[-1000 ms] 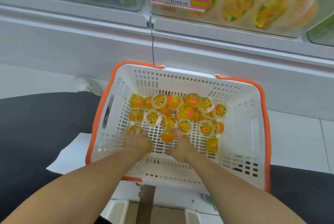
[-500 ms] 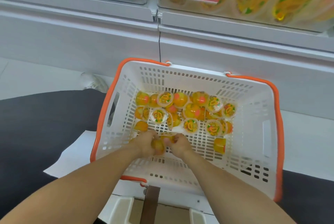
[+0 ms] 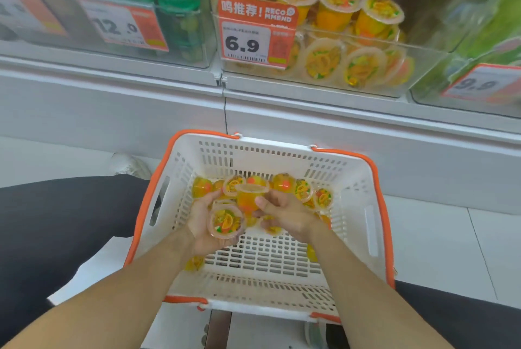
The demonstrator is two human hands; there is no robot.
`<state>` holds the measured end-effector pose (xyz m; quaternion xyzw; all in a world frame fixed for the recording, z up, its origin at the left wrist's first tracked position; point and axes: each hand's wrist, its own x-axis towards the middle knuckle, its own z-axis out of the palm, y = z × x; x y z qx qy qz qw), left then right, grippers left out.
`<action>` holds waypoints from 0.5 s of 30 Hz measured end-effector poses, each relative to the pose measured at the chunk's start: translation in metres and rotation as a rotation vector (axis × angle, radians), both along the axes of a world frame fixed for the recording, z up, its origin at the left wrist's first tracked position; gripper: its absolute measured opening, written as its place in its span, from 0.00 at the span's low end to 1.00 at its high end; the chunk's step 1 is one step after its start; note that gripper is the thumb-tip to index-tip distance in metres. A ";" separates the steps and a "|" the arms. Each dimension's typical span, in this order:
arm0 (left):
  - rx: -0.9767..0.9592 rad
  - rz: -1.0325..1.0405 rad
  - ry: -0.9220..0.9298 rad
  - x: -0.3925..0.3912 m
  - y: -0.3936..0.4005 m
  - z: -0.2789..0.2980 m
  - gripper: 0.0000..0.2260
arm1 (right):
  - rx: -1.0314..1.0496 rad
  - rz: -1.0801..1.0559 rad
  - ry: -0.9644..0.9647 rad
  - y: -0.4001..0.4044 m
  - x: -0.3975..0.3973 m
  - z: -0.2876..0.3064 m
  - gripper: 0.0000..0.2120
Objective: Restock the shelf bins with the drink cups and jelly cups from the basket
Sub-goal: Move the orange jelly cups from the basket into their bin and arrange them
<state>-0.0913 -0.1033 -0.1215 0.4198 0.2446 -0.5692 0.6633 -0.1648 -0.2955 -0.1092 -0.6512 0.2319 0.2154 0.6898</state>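
A white basket (image 3: pixel 363 188) with an orange rim stands on the floor below the shelf, with several orange jelly cups (image 3: pixel 284 182) lying along its far side. Both hands are raised above the basket, cradling a small stack of jelly cups between them. My left hand (image 3: pixel 201 217) holds a jelly cup (image 3: pixel 225 222) with its printed lid facing me. My right hand (image 3: pixel 284 214) grips another jelly cup (image 3: pixel 249 198) from the right. Above, a clear shelf bin (image 3: pixel 375 72) with a 6.9 price tag (image 3: pixel 248 44) holds the same kind of cups.
A bin of green bottles (image 3: pixel 174 10) with a 12.9 tag sits left of the jelly bin. Another clear bin with green packs and a 9.9 tag (image 3: pixel 479 83) is at right. My black-trousered legs flank the basket, a white shoe (image 3: pixel 129 165) at left.
Both hands gathered jelly cups from the basket floor and lifted them up, pressed together. The view tilted upward, showing the shelf bins.
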 end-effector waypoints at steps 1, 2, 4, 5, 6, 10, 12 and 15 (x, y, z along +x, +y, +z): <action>-0.050 -0.021 -0.015 0.001 -0.007 0.011 0.24 | -0.015 0.002 -0.042 -0.004 0.001 0.015 0.16; -0.098 -0.060 -0.056 0.004 -0.014 0.027 0.25 | -0.043 0.006 -0.084 -0.009 0.003 0.030 0.16; -0.164 -0.124 -0.155 0.015 -0.025 0.058 0.24 | -0.106 0.011 -0.168 -0.018 0.008 0.063 0.16; -0.191 -0.147 -0.193 0.022 -0.027 0.073 0.24 | -0.127 0.015 -0.208 -0.021 0.012 0.081 0.17; -0.222 -0.163 -0.233 0.029 -0.029 0.086 0.22 | -0.137 0.025 -0.247 -0.023 0.018 0.098 0.18; -0.258 -0.184 -0.418 0.052 -0.031 0.136 0.22 | -0.138 0.147 -0.332 -0.028 0.037 0.174 0.20; -0.267 -0.232 -0.546 0.058 -0.038 0.167 0.18 | -0.222 0.117 -0.364 -0.031 0.044 0.208 0.14; -0.249 -0.307 -0.708 0.061 -0.048 0.216 0.15 | -0.428 0.002 -0.518 -0.034 0.054 0.240 0.10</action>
